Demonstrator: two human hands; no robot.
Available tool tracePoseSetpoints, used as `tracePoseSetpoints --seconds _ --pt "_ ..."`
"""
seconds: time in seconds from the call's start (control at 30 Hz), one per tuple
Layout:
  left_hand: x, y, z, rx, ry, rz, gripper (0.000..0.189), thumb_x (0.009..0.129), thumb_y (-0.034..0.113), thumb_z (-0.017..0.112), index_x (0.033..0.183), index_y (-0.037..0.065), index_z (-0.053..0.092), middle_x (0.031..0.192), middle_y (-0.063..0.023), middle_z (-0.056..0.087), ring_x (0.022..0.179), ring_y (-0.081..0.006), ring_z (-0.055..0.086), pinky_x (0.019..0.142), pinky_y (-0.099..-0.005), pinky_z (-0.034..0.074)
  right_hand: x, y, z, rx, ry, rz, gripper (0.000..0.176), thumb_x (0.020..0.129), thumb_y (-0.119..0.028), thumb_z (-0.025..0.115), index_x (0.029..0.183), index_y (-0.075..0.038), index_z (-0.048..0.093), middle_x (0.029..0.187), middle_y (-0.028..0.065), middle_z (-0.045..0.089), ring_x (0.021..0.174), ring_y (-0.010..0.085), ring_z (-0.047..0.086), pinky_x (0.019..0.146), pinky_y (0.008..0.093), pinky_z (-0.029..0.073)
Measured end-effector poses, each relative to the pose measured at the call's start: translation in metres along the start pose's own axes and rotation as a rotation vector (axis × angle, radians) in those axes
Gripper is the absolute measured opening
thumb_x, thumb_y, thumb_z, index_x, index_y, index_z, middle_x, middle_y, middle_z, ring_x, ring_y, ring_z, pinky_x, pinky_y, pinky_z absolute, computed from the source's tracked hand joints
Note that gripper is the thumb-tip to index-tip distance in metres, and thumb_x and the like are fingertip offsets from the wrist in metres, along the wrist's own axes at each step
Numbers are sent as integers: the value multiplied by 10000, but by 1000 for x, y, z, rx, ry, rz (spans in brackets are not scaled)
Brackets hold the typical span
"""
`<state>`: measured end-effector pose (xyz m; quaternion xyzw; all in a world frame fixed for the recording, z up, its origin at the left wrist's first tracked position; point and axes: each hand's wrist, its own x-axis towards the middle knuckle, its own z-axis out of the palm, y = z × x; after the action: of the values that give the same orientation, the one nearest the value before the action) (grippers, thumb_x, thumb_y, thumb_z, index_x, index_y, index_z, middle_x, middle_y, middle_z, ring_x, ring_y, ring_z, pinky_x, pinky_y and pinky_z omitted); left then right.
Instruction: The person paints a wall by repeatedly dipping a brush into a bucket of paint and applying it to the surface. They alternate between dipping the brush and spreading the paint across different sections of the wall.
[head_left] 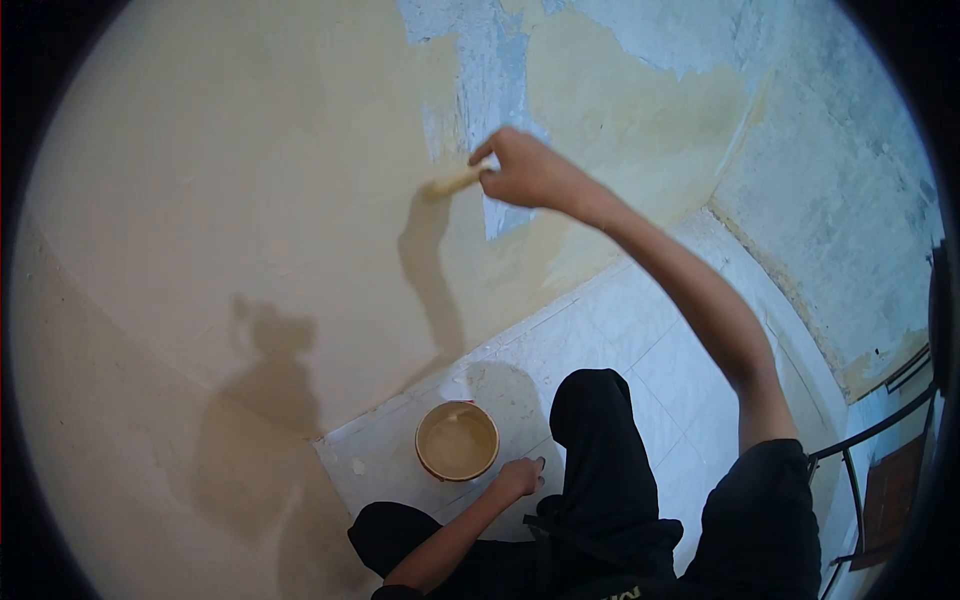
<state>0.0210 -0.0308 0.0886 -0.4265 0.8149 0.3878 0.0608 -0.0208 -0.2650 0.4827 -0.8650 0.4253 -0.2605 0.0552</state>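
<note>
My right hand (pixel 518 168) is raised against the wall, its fingers closed around the handle of a paintbrush (pixel 453 184). The brush's cream-coated end points left and meets the painted surface beside a whitish bare patch (pixel 505 205). Low in the view, my left hand (pixel 521 477) is curled closed near my knee; I cannot tell what, if anything, is inside it. Just left of that hand stands a round bucket (pixel 458 441) holding cream-coloured paint.
The wall (pixel 300 150) is mostly cream, with peeled, bluish-white areas higher up. Pale tiles (pixel 620 330) cover the floor or ledge under me. At the right are a rough grey wall (pixel 840 190) and a dark metal railing (pixel 880 423).
</note>
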Motion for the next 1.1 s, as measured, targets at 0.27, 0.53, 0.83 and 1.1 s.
tracePoseSetpoints --seconds 0.27,0.53,0.83,1.1 --pt "8 -10 7 32 -28 45 376 783 294 522 1031 11 523 963 -225 616 919 -383 592 787 -483 475 12 -66 -81 -183 255 -180 317 728 -75 522 1003 35 637 656 185 615 532 271 563 547 349 463" --pt "17 -16 11 24 -50 47 386 775 293 527 1036 9 522 984 -233 611 929 -391 587 795 -482 473 -1 -102 -121 24 395 -292 248 810 -52 515 971 91 638 551 104 552 445 116 453 389 289 359" --pt "5 -13 10 8 2 43 392 809 299 514 1083 17 506 954 -255 606 905 -414 582 796 -486 463 -42 -3 56 141 574 -173 354 845 -56 529 1199 -46 527 838 217 611 579 292 570 536 333 450" --pt "14 -10 30 -10 187 29 337 720 205 601 1024 63 577 892 -177 631 847 -321 629 694 -481 497 -152 50 151 219 -205 124 278 843 -75 548 1106 9 576 815 238 625 685 324 635 640 367 491"
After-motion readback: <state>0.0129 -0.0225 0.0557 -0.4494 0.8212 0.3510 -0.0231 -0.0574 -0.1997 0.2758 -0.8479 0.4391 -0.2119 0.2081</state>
